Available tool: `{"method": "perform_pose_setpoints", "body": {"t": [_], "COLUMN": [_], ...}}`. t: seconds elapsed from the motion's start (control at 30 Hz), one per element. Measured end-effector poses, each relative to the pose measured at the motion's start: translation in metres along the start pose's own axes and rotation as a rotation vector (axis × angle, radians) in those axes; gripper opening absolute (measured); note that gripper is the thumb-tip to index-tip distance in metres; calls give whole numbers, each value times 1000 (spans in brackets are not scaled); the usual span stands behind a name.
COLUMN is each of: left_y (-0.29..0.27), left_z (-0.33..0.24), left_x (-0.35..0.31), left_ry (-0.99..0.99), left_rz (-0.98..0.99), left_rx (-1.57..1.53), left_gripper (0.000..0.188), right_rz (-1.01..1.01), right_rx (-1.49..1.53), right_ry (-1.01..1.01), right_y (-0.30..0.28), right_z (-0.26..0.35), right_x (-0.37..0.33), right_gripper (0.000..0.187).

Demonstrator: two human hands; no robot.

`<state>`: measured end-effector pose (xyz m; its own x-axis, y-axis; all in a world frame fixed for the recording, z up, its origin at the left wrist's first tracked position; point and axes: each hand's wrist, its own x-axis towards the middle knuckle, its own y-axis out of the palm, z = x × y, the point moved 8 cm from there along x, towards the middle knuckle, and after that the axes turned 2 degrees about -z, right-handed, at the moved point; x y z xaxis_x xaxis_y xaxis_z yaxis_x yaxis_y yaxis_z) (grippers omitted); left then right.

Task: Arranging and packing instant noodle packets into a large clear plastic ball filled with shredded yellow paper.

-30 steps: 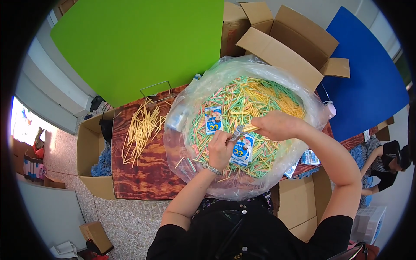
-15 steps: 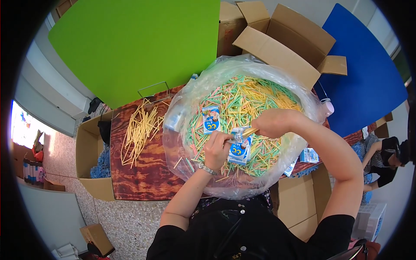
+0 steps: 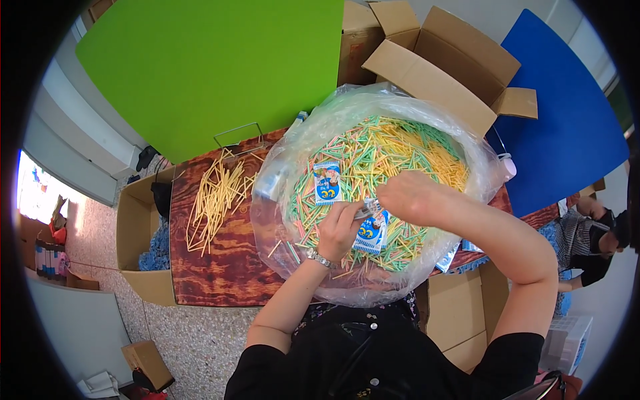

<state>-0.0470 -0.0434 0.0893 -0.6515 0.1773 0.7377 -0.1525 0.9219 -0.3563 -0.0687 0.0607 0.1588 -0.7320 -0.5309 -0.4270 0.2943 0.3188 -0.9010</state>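
Note:
A large clear plastic bag (image 3: 373, 293), opened wide, holds a heap of thin pastel snack sticks (image 3: 400, 143) in yellow, green and pink. Over the heap, my left hand (image 3: 339, 230) pinches a small blue and white packet (image 3: 365, 209). My right hand (image 3: 410, 197) is closed at the packet's upper right end; its fingertips and whatever they hold are hidden. One blue and white packet (image 3: 327, 182) lies face up on the sticks to the left. Another packet (image 3: 371, 233), perhaps overlapping others, lies below my hands.
Loose yellow sticks (image 3: 217, 203) are spread on the wood-patterned table (image 3: 227, 277) at the left. Behind stand a green board (image 3: 213, 73), an open cardboard box (image 3: 427, 73) and a blue board (image 3: 560, 127). More boxes (image 3: 143, 283) flank the table. Another person (image 3: 590, 233) is at far right.
My right hand has moved slightly left and in against the packet. The yellow sticks that showed at its fingertips are now out of sight. My left hand keeps its hold.

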Motion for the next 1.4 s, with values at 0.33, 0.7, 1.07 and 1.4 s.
{"method": "perform_pose_setpoints", "body": {"t": [0.33,0.7,1.07,1.4], "left_y": [5,10,11,-7], "left_z": [14,23,13,131], "left_x": [-4,-6,-3,-45], "left_ry": [-68,-215,-186,-734], "left_rz": [-28,-23,5,95], "left_rx": [-97,-198,-175,-169], "left_gripper": [35,34,31,15], "right_rz": [5,-77,-277,-378], "right_rx": [136,101,-216,405], "right_ry": [31,56,178,335], "right_y": [-2,-30,-11,102], "right_z": [-30,-22,10,-51], "right_x": [-6,-21,5,13], "right_gripper": [31,56,62,33]}}
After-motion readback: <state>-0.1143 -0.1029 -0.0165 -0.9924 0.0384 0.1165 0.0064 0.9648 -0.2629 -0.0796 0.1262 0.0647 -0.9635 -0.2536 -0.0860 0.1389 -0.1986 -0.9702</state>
